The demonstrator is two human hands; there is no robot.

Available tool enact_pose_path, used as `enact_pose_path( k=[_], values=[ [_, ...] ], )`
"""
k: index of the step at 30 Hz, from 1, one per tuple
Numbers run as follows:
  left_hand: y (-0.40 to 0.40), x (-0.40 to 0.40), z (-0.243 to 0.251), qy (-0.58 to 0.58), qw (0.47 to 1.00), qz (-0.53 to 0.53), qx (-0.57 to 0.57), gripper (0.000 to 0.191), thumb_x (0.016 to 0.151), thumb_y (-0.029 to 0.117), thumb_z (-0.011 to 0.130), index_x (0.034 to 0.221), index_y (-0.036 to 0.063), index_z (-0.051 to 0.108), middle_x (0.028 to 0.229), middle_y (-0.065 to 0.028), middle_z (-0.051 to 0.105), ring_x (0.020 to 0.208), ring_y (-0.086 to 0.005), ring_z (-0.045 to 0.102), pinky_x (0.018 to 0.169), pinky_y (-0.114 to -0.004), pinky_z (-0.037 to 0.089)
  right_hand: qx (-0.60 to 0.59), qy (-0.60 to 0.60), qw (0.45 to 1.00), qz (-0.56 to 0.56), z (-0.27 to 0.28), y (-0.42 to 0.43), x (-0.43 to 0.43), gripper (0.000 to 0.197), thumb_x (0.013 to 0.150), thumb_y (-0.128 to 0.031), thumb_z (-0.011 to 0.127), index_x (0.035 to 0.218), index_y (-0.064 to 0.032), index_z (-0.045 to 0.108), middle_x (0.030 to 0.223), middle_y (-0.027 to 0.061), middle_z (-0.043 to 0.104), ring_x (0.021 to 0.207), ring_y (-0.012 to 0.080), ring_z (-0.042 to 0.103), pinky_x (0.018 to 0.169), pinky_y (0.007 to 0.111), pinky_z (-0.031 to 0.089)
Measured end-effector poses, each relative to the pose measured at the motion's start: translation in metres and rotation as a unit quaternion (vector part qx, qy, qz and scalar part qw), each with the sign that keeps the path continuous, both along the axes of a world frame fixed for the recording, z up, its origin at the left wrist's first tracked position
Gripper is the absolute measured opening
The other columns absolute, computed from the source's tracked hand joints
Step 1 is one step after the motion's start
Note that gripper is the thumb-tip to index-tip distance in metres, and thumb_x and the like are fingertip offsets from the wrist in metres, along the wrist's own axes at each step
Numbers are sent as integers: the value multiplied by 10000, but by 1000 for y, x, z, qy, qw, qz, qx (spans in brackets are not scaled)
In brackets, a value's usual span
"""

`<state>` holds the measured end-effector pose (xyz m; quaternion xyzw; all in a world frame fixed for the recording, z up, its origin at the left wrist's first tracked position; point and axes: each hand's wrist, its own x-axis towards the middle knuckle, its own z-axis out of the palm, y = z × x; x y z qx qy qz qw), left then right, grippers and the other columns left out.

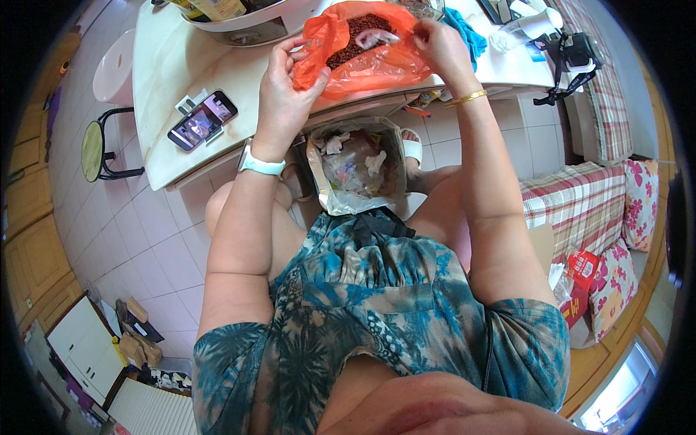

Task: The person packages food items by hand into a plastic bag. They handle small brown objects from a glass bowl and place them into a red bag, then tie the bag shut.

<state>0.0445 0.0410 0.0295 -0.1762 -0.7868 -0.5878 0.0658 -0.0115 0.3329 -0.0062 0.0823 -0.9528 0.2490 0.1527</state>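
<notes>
A thin red plastic bag is spread open at the table's front edge. Inside lie many small dark red-brown grains or beans, whose exact kind I cannot tell. A crumpled whitish piece of plastic rests on top of them. My left hand holds the bag's left rim between thumb and fingers. At the opposite side, my right hand pinches the right rim with bent fingers. Below the bag, between my knees, stands a lined waste bin with crumpled plastic and tissues in it.
On the marble-patterned table, a smartphone leans on a stand at left. A white container with bottles stands behind. To the right are a teal cloth, a white-topped clear bottle and a strapped black device. A stool stands left.
</notes>
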Motion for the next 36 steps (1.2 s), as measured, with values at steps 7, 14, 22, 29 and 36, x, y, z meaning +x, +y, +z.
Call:
enact_pose_path(
  k=[7,14,22,29,36],
  values=[
    [2,1,6,12,999,20,-49,531,855,138,775,1292,19,498,1093,-122,674,1007,-180,662,885,-301,529,1,21,998,-59,6,-5,6,170,856,-114,673,1025,-100,681,951,107,701,872,328,675,770,387,548],
    [8,-6,-2,81,991,39,-96,577,820,159,800,1282,15,487,1094,-159,678,970,-226,692,857,-334,549,213,63,974,-38,-1,-37,7,160,803,-184,694,950,-140,741,1038,121,653,1017,339,611,857,413,518],
    [16,-7,2,25,997,32,-63,534,859,117,771,1290,-25,489,1129,-131,663,1039,-163,650,901,-294,530,-128,103,985,-57,37,-30,0,175,882,-41,623,1053,-7,638,726,152,638,643,323,619,650,399,517],
    [11,-14,-4,41,998,51,1,496,889,115,742,1291,-26,489,1159,-138,652,1053,-165,646,903,-303,533,-445,21,893,62,40,-31,-10,320,1032,-85,493,1344,-40,552,1191,50,669,940,99,620,737,249,513],
    [6,-13,-2,48,997,58,-17,488,895,113,734,1291,-30,488,1170,-140,652,1048,-172,652,906,-307,533,-501,-21,862,80,39,-24,-9,206,1043,-123,493,1197,-26,590,1182,57,663,974,107,625,811,260,520]
  ],
)
